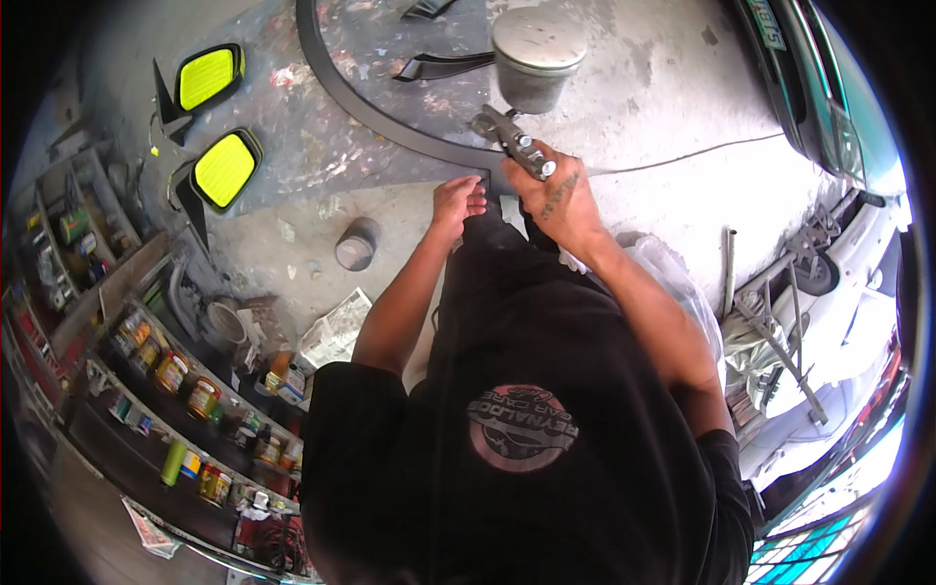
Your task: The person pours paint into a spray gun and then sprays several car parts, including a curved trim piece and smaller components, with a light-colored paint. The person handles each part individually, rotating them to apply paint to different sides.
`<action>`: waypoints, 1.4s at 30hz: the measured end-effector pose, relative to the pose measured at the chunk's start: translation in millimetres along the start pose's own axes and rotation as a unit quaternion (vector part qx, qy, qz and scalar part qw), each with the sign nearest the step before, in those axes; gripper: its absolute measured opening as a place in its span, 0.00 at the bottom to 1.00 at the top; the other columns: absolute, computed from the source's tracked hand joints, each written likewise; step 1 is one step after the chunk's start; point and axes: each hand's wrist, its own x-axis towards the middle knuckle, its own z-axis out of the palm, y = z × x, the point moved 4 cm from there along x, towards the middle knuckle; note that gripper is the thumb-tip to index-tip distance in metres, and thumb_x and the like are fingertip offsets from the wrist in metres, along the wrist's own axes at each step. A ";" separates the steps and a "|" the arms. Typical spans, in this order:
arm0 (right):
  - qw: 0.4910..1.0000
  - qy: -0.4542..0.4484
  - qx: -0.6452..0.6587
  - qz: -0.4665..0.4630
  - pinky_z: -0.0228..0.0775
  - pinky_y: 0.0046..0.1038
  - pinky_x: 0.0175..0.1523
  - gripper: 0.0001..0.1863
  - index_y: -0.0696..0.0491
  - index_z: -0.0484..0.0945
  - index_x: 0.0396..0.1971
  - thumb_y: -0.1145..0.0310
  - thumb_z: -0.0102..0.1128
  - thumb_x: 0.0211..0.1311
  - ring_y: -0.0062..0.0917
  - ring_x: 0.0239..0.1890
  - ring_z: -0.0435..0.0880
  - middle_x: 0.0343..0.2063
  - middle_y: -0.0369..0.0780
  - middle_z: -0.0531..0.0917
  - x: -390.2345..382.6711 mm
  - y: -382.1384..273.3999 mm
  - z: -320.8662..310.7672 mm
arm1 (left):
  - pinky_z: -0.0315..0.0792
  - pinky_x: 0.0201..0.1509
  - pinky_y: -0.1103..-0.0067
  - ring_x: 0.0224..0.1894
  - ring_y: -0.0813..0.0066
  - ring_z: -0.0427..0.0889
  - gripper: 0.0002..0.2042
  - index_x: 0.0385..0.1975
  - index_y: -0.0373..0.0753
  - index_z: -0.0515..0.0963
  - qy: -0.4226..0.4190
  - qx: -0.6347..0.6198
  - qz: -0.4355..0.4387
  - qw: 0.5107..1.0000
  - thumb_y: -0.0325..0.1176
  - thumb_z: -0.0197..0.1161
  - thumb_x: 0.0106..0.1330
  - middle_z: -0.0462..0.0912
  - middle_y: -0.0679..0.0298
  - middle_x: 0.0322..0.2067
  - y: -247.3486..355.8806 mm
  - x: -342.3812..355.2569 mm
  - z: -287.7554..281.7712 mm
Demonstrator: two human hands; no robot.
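My right hand (563, 202) grips a metal spray gun (515, 139) with round knobs at its back. A grey lidded cup (539, 63) stands just beyond the gun and seems joined to it. My left hand (458, 207) hangs in front of my body, fingers loosely bent and apart, with nothing visible in it. Close beyond both hands runs a long curved dark trim strip (375, 119). A black angled part (444, 67) lies beside the cup, and another black part (429, 9) is farther off. At left are two side mirrors (209, 78) (225, 170), their glass faces covered in bright yellow.
A paint-stained dark sheet (278, 117) covers the floor ahead. A small can (357, 244) and newspaper (336, 330) lie left of my legs. Shelves of cans and jars (203, 398) fill the lower left. A thin hose (682, 156) crosses toward a green car (846, 107) at right.
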 end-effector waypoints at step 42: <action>0.995 -0.024 0.100 -0.014 0.76 0.41 0.42 0.23 0.67 0.81 0.47 0.60 0.62 0.67 0.48 0.29 0.84 0.20 0.54 0.81 156.8 92.8 -197.2 | 0.82 0.29 0.74 0.26 0.70 0.84 0.12 0.49 0.32 0.81 0.262 -0.172 0.059 0.948 0.31 0.62 0.71 0.84 0.58 0.32 -80.0 -29.2 102.2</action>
